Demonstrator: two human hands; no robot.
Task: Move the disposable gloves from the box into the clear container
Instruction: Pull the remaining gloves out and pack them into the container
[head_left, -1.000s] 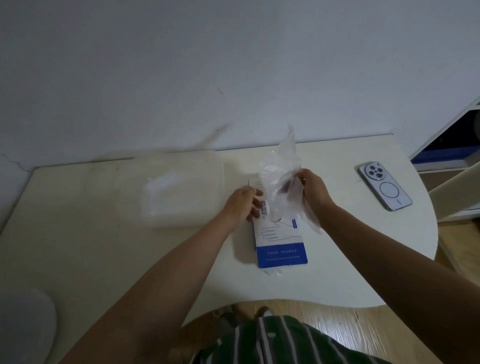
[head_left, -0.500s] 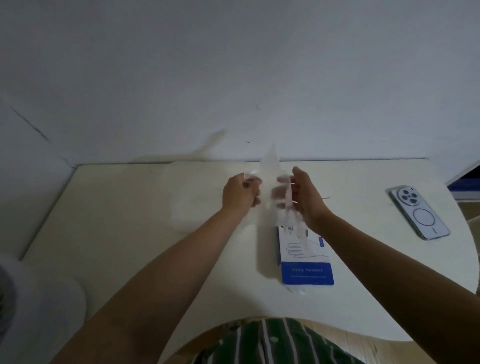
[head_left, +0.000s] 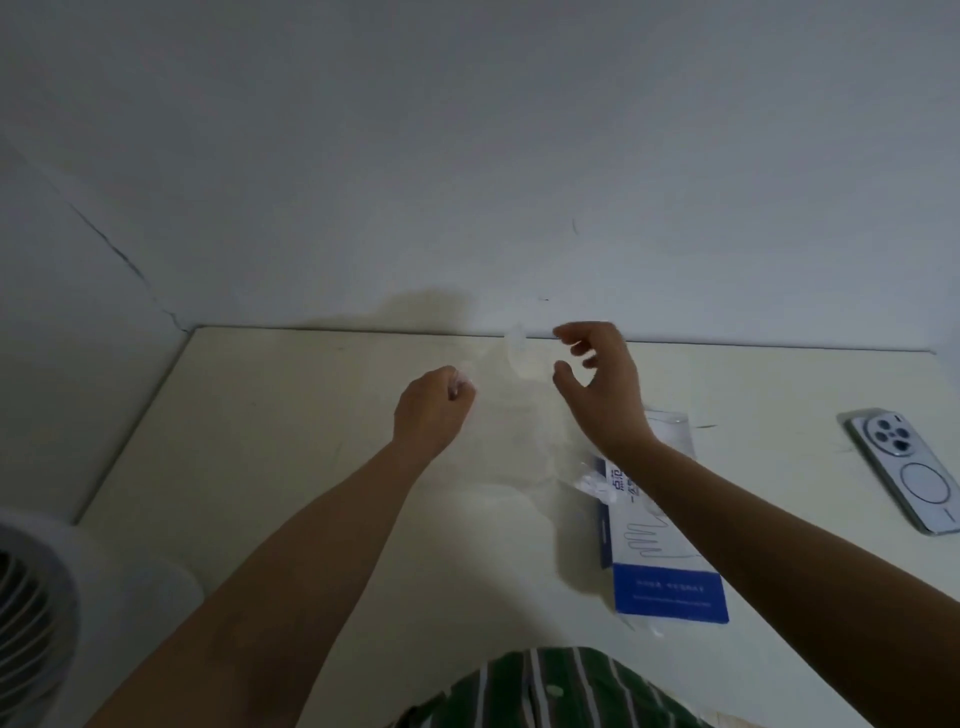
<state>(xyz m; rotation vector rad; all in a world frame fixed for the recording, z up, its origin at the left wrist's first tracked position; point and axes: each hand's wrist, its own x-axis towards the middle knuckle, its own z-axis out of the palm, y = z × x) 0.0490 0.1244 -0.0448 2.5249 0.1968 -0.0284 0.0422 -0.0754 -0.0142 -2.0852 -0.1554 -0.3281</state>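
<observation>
Apparently mid-transfer: left hand (head_left: 434, 408) pinched edge of clear glove (head_left: 517, 356), film blurred, held above tabletop (head_left: 270, 441); its long axis untellable. Right hand (head_left: 597, 387) apart, fingers loosely curved, gripping nothing. Container too faint to place; next move needs locating it, lowering glove in. Box (head_left: 662, 551) lay lengthwise, blue end toward person.

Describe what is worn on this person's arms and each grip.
Left forearm and right forearm are bare, with no sleeves in view. Left grip and right grip show no glove, ring or watch. Below, a green shirt with pale stripes.
</observation>
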